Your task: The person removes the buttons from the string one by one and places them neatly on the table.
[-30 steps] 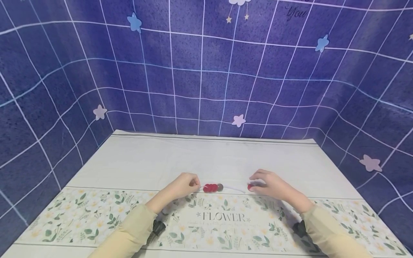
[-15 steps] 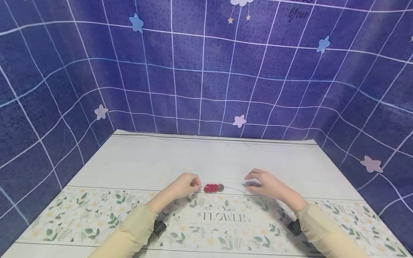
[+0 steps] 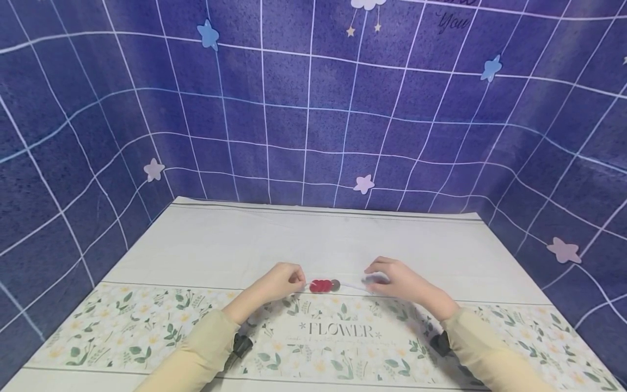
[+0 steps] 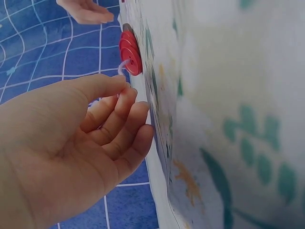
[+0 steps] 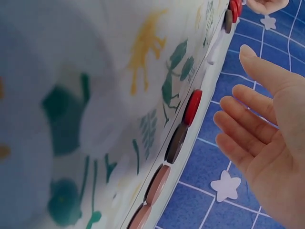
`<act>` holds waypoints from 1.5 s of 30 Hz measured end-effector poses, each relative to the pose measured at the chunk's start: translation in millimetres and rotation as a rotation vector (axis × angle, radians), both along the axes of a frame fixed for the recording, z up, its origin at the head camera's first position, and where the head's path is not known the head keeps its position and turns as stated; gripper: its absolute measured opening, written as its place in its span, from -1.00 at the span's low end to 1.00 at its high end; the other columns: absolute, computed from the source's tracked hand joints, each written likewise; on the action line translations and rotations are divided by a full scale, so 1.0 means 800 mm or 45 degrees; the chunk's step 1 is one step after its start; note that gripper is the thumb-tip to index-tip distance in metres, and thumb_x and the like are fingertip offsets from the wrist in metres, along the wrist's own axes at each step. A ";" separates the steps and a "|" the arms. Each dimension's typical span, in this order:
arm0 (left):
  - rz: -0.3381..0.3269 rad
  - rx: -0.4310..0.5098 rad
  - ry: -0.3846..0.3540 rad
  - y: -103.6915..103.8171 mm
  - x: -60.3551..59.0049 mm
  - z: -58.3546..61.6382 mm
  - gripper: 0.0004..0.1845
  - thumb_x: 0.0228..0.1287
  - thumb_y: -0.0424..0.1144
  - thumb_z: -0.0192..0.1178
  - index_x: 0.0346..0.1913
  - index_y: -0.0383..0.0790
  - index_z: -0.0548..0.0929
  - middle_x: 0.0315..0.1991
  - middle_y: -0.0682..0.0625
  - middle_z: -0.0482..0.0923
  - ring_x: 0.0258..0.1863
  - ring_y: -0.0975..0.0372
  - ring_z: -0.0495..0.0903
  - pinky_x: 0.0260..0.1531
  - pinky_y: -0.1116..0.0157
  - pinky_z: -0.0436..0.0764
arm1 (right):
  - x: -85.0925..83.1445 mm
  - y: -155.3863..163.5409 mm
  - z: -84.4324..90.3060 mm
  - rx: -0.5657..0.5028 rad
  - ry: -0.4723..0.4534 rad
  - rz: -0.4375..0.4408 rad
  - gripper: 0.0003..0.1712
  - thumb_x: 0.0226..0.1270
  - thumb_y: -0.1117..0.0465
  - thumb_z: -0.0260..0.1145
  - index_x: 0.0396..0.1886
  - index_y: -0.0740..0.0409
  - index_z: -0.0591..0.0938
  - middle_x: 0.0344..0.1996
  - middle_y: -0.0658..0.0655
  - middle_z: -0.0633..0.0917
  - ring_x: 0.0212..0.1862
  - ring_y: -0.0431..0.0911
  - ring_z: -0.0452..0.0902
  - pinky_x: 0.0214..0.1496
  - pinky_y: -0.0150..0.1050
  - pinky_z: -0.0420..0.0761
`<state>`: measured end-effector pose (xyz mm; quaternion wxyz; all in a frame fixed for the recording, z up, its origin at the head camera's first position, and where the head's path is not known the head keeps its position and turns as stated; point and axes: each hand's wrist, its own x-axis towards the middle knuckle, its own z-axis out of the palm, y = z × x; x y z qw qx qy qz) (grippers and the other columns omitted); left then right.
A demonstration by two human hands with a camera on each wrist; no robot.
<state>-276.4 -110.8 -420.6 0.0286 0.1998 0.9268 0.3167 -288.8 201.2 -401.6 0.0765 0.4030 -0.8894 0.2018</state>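
Thumb and fingertips of my left hand (image 3: 284,280) pinch one end of a thin white cord (image 4: 121,67). Strung on it is a short overlapping row of red buttons (image 3: 320,286), with a dark grey-brown button (image 3: 335,285) at its right end. The rest of the cord runs right across the table toward my right hand (image 3: 399,280). That hand hovers with fingers loosely bent and thumb apart, holding nothing; its fingertips are close to the cord's free end. In the right wrist view the cord tip (image 5: 212,56) lies beyond the thumb.
Under the right hand, in the right wrist view, a loose red button (image 5: 193,107), a dark brown button (image 5: 177,143) and pink buttons (image 5: 158,184) lie in a row. A white flowered tablecloth (image 3: 343,245) covers the table. Behind hangs a blue gridded curtain (image 3: 284,125).
My right hand has moved left toward the cord's end, off the loose red button that showed at its fingertips, which it now hides in the head view. The left hand stays put.
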 end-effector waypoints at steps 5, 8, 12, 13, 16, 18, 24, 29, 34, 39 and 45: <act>0.008 -0.008 -0.021 -0.001 0.001 -0.001 -0.95 0.21 -0.24 0.20 -0.39 -0.08 0.58 -0.47 0.15 0.55 -0.42 0.33 0.47 -0.23 0.27 0.53 | 0.000 -0.005 -0.002 0.001 0.008 0.020 -0.62 0.15 0.11 0.37 -0.11 0.26 0.63 -0.18 0.09 0.67 -0.07 -0.02 0.59 0.06 -0.09 0.55; 0.010 -0.009 -0.026 -0.001 0.001 -0.001 -0.95 0.21 -0.25 0.20 -0.40 -0.09 0.57 -0.48 0.14 0.54 -0.43 0.32 0.47 -0.24 0.27 0.52 | -0.001 -0.007 -0.004 0.007 0.009 0.025 -0.62 0.15 0.10 0.37 -0.10 0.25 0.63 -0.18 0.09 0.67 -0.08 -0.03 0.59 0.05 -0.10 0.56; 0.010 -0.005 -0.025 0.000 0.001 -0.001 -0.94 0.21 -0.26 0.20 -0.40 -0.10 0.57 -0.49 0.14 0.53 -0.43 0.31 0.46 -0.26 0.26 0.51 | 0.000 -0.011 -0.005 0.010 0.004 0.034 -0.61 0.14 0.09 0.38 -0.10 0.25 0.63 -0.18 0.09 0.67 -0.08 -0.04 0.60 0.06 -0.12 0.56; 0.008 -0.002 -0.026 -0.001 0.001 -0.001 -0.95 0.21 -0.26 0.20 -0.40 -0.10 0.57 -0.50 0.14 0.53 -0.44 0.31 0.46 -0.26 0.26 0.51 | 0.000 -0.012 -0.005 0.009 0.006 0.037 -0.60 0.14 0.09 0.38 -0.10 0.25 0.63 -0.18 0.10 0.67 -0.09 -0.04 0.60 0.05 -0.12 0.56; 0.008 0.000 -0.034 -0.001 0.001 0.001 -0.94 0.21 -0.25 0.20 -0.40 -0.09 0.57 -0.50 0.14 0.53 -0.44 0.31 0.46 -0.27 0.27 0.51 | 0.000 -0.015 -0.004 0.006 0.014 0.051 -0.60 0.13 0.09 0.39 -0.11 0.26 0.63 -0.18 0.10 0.67 -0.09 -0.04 0.60 0.05 -0.13 0.56; 0.002 0.001 -0.029 -0.001 0.002 0.001 -0.94 0.21 -0.24 0.20 -0.39 -0.09 0.57 -0.50 0.14 0.53 -0.44 0.32 0.47 -0.27 0.27 0.51 | -0.001 -0.017 -0.004 0.002 0.016 0.059 -0.60 0.13 0.10 0.39 -0.11 0.26 0.63 -0.19 0.10 0.67 -0.09 -0.05 0.60 0.05 -0.13 0.56; 0.003 -0.007 -0.031 -0.002 0.002 0.000 -0.94 0.21 -0.23 0.20 -0.39 -0.08 0.57 -0.48 0.15 0.54 -0.42 0.32 0.47 -0.25 0.27 0.52 | -0.003 -0.023 -0.005 0.008 0.015 0.069 -0.60 0.15 0.07 0.37 -0.10 0.25 0.63 -0.17 0.09 0.66 -0.08 -0.04 0.59 0.06 -0.12 0.55; 0.001 0.005 -0.025 -0.002 0.002 0.001 -0.94 0.21 -0.25 0.20 -0.40 -0.09 0.58 -0.48 0.14 0.54 -0.44 0.31 0.46 -0.27 0.28 0.50 | -0.003 -0.029 -0.004 0.012 0.012 0.077 -0.59 0.15 0.06 0.37 -0.09 0.24 0.63 -0.17 0.08 0.66 -0.07 -0.05 0.59 0.07 -0.13 0.55; 0.005 0.002 -0.021 -0.002 0.003 0.002 -0.94 0.21 -0.24 0.20 -0.40 -0.09 0.58 -0.49 0.14 0.54 -0.45 0.32 0.46 -0.28 0.30 0.51 | -0.003 -0.036 -0.002 0.016 0.006 0.094 -0.60 0.15 0.07 0.37 -0.10 0.25 0.63 -0.18 0.09 0.66 -0.08 -0.05 0.59 0.07 -0.14 0.55; 0.008 0.012 -0.034 -0.003 0.002 0.002 -0.94 0.20 -0.24 0.21 -0.40 -0.09 0.58 -0.51 0.15 0.53 -0.48 0.33 0.46 -0.31 0.33 0.50 | -0.003 -0.043 -0.001 0.014 -0.003 0.114 -0.60 0.16 0.07 0.36 -0.10 0.26 0.63 -0.18 0.10 0.66 -0.08 -0.05 0.59 0.07 -0.14 0.55; -0.015 0.011 -0.015 -0.003 0.001 0.002 -0.95 0.20 -0.24 0.21 -0.39 -0.09 0.58 -0.52 0.16 0.52 -0.50 0.33 0.44 -0.36 0.37 0.48 | -0.004 -0.051 -0.001 0.021 -0.006 0.117 -0.61 0.17 0.08 0.36 -0.09 0.23 0.63 -0.17 0.07 0.66 -0.07 -0.07 0.59 0.08 -0.16 0.55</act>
